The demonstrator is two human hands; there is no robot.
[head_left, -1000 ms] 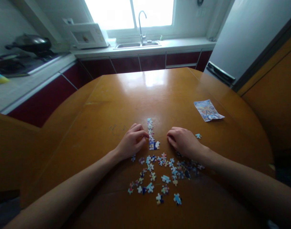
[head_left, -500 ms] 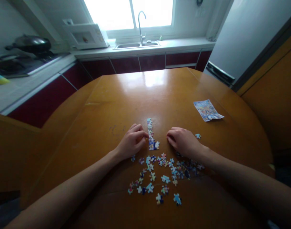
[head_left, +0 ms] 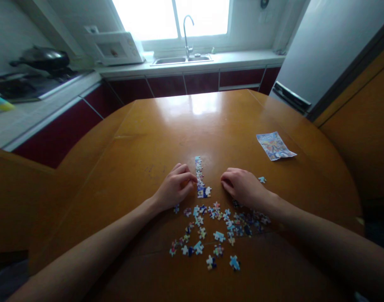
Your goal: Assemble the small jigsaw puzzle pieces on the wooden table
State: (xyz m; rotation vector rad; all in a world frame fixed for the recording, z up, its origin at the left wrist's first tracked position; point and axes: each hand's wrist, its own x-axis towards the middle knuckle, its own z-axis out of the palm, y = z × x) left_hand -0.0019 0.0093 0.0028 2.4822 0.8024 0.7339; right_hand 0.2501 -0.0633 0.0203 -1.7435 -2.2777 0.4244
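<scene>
A narrow strip of joined jigsaw pieces (head_left: 200,178) lies on the round wooden table (head_left: 166,126). My left hand (head_left: 175,188) rests beside its left edge with fingers curled, fingertips touching the strip. My right hand (head_left: 242,186) rests on the table to the strip's right, fingers curled under; nothing shows in it. Several loose jigsaw pieces (head_left: 215,228) are scattered between my forearms, nearer to me. One stray piece (head_left: 261,179) lies just right of my right hand.
A printed picture sheet (head_left: 275,146) lies at the table's right. Beyond the table run a counter with a sink and tap (head_left: 187,52), a white microwave (head_left: 114,46) and a black wok (head_left: 43,58) on the left. A grey fridge (head_left: 317,50) stands at the right.
</scene>
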